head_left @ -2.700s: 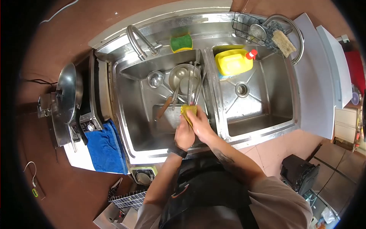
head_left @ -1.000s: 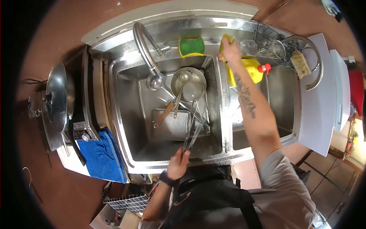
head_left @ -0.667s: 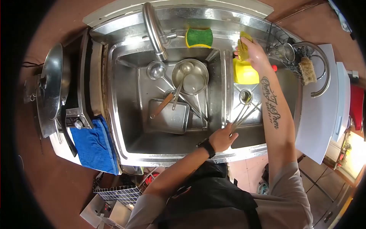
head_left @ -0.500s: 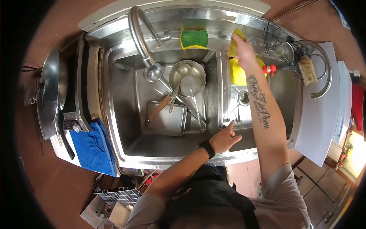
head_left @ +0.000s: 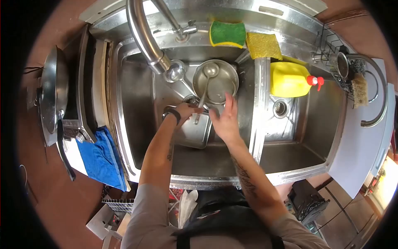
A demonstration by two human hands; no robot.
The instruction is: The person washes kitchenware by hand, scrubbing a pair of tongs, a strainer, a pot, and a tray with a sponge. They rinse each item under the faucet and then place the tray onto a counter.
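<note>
In the left basin of the sink, my left hand (head_left: 186,112) is closed around the handle of a small metal saucepan (head_left: 224,92), hiding most of that handle. A ladle (head_left: 211,70) rests inside the pan, its stem leaning over the rim beside my left fingertips. My right hand (head_left: 226,123), slightly blurred, is open with its fingers apart at the pan's near right side. Beneath my hands lies a rectangular metal tray (head_left: 195,137). Another ladle (head_left: 175,71) and other utensils lie to the left of the pan, partly under it.
A green scrub sponge (head_left: 228,34) and a yellow scouring pad (head_left: 264,45) sit on the back ledge. The faucet (head_left: 143,35) arches over the left basin. A yellow bottle (head_left: 289,79) lies in the right basin. A wok (head_left: 54,89) and a blue cloth (head_left: 101,159) are at left.
My right hand has put the yellow pad down beside the green sponge and come back to the saucepan. My left hand has moved from the sink's front edge onto the pan handle.
</note>
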